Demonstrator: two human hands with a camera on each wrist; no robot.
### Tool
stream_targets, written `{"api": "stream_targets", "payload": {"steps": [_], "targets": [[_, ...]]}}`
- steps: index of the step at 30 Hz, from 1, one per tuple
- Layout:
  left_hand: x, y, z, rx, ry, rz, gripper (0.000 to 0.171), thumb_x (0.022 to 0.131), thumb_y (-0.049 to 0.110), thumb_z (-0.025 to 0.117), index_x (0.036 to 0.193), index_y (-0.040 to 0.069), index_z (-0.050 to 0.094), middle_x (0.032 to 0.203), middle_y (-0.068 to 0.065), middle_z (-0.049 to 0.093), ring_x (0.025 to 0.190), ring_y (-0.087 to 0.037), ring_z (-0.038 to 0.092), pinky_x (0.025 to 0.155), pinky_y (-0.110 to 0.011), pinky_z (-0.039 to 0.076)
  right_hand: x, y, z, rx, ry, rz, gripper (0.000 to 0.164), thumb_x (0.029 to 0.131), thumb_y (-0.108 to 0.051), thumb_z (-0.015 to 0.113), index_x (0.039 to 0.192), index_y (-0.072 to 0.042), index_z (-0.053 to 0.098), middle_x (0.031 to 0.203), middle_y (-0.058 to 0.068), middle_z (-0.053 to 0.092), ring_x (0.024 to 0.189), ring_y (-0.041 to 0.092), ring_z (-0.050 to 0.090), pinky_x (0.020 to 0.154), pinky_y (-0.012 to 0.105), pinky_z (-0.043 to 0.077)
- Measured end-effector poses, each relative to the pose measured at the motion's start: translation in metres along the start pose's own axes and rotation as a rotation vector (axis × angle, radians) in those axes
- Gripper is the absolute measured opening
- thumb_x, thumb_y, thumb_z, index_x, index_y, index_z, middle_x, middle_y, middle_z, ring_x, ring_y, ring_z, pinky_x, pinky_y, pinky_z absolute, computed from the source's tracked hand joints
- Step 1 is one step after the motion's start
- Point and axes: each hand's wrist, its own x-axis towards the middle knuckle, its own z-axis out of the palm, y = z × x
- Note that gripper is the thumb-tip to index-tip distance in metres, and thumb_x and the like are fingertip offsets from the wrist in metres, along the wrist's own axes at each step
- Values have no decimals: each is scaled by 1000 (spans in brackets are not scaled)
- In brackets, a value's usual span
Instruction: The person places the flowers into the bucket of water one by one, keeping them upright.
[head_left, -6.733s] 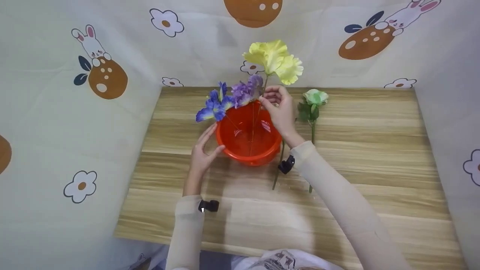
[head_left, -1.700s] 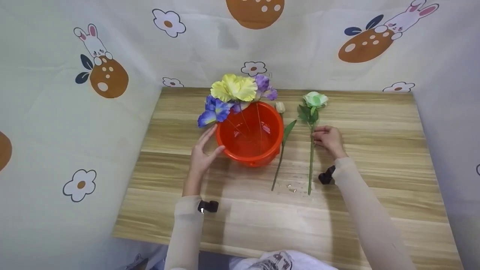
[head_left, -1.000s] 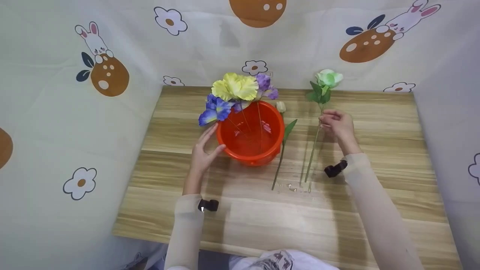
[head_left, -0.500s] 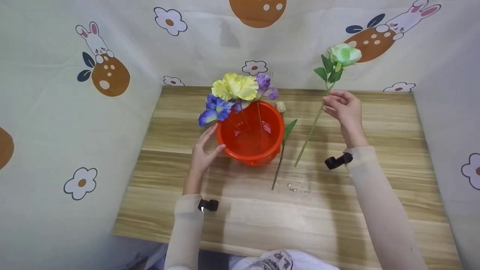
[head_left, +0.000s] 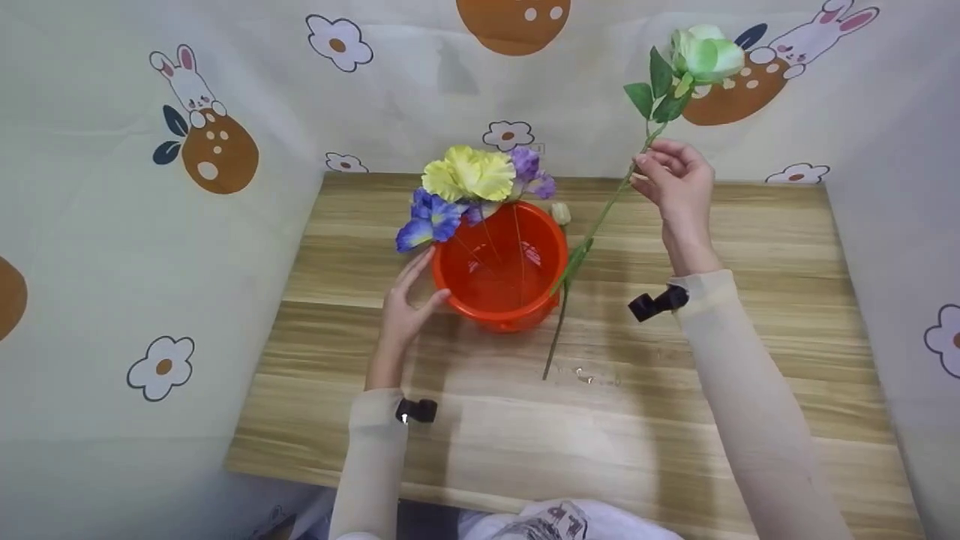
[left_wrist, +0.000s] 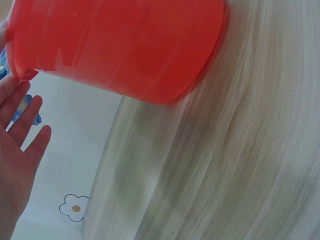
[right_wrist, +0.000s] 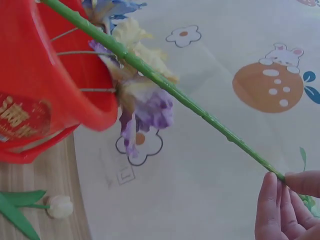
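Observation:
My right hand (head_left: 684, 191) pinches the green stem of a pale green artificial rose (head_left: 705, 56) between thumb and fingertips. The rose tilts with its bloom up and to the right, and its lower stem end overlaps the right rim of a red bucket (head_left: 499, 313) in the head view. The right wrist view shows the stem (right_wrist: 200, 111) slanting across in front of the bucket. My left hand (head_left: 405, 311) rests with spread, fairly straight fingers at the bucket's left side. Inside the bucket stand a yellow flower (head_left: 471, 176), a blue flower (head_left: 429, 221) and purple blooms (head_left: 531, 172).
A white tulip (head_left: 561, 214) with a long stem lies on the wooden table (head_left: 772, 315) just right of the bucket. Drops of water (head_left: 585, 375) are on the tabletop. A printed cloth (head_left: 615, 112) encloses the table's back and sides.
The yellow flower went into the bucket. My right hand let go of it, picked the rose up from the table, then raised it and brought its stem end left to the bucket's rim.

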Motion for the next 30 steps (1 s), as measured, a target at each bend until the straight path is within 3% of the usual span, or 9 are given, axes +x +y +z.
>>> {"api": "stream_targets", "payload": {"steps": [8,17,26,30], "targets": [[-1,0,-1,8,-5,-39,61,85,4,76,141,-2,53,148,-22,51,142,-38,43,124,-51,27,1,16,22,-124,-27,-98,17,88,5,69,99,-6,62,82,1,64,72,10,65,63,22,61],[0,-2,1,-3,-2,-76,63,85,5,77,143,1,52,150,-19,50,143,-36,42,125,-49,25,0,45,33,-218,-63,-120,20,88,9,66,97,-8,60,82,0,63,70,9,64,63,20,60],[0,-1,1,1,14,3,61,83,1,77,139,-5,54,145,-25,53,139,-40,45,122,-53,30,-7,74,37,-392,-116,-151,18,87,9,66,104,4,61,86,3,63,72,9,65,67,21,61],[0,-1,1,6,17,5,61,83,1,77,139,-5,54,145,-25,53,139,-40,46,122,-53,30,-10,84,39,-490,-141,-166,20,87,8,66,106,8,61,90,6,64,74,7,64,69,20,61]]}}
